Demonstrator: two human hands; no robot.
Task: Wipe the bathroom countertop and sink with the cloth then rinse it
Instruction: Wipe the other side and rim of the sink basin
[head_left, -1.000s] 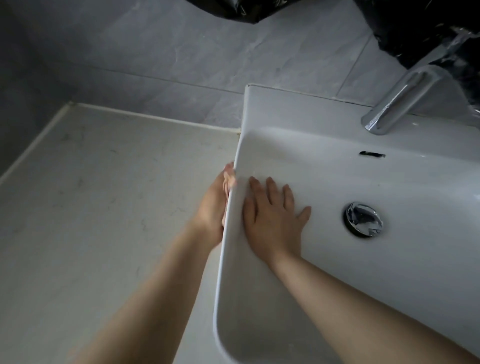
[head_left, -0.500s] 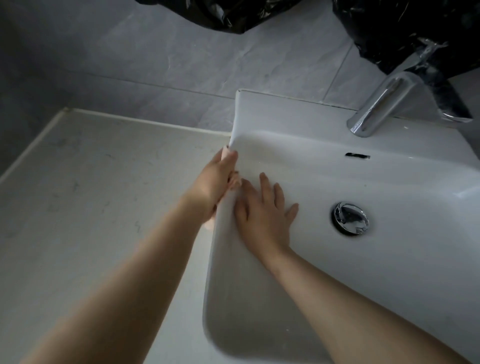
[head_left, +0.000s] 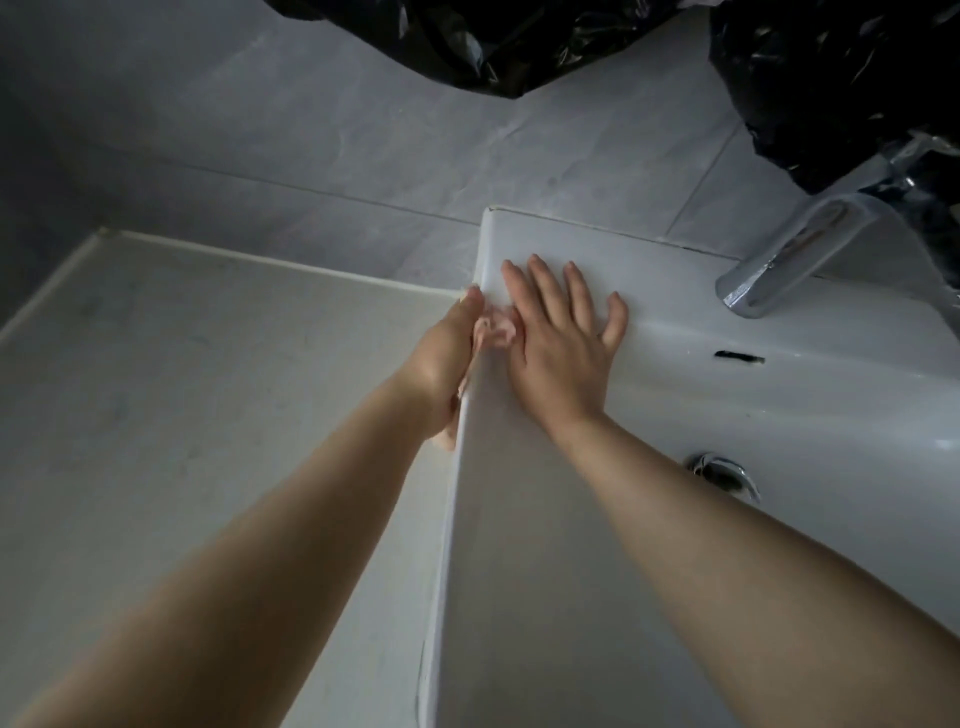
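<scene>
The left hand (head_left: 441, 364) grips the crumpled pale pink cloth (head_left: 496, 330) against the white ceramic sink's (head_left: 779, 410) far-left rim, beside the grey counter (head_left: 182, 415). The right hand (head_left: 561, 353) lies flat inside the rim, fingers spread.

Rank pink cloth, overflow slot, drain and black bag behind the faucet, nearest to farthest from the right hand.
1. Pink cloth, beside the right hand at the sink's left rim.
2. Overflow slot, right, back wall; drain, lower right: too close to call.
3. Black bag, top right, behind the faucet.
</scene>
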